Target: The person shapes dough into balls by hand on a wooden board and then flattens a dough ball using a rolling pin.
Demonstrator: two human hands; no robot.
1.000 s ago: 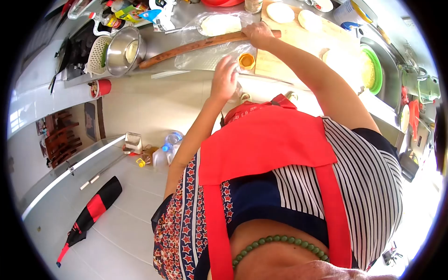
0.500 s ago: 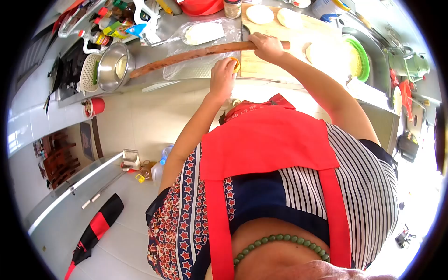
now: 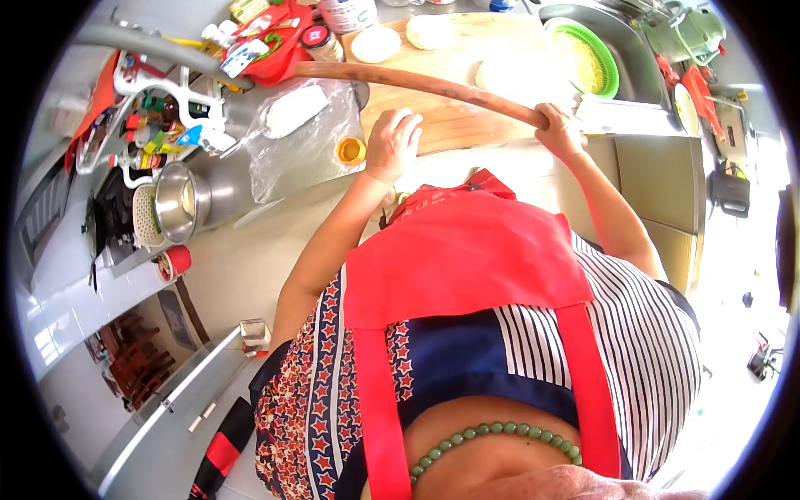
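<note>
While the cup (image 3: 351, 151) sits just left of the empty left hand (image 3: 392, 148), whose fingers are slightly parted and bent, the rod (image 3: 417, 82) slants beyond it across the board (image 3: 446, 125), its right end nearer the body. The right hand (image 3: 560, 133) wraps that end, forearm angled forward and inward.

A right hand (image 3: 560, 132) grips the right end of a long wooden rod (image 3: 433, 86) slanting across a pale board (image 3: 475, 127); a left hand (image 3: 392, 145), fingers loosely curled, is near an orange-rimmed cup (image 3: 351, 151).
</note>
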